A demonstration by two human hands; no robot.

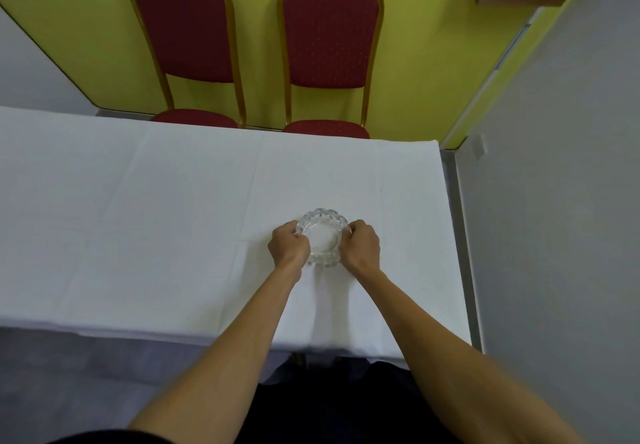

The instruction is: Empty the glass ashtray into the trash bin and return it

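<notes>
Banquet or function room, 2 red padded chairs [327,27] with gold frames, white-clothed table [173,218], yellow wall [426,62]
</notes>
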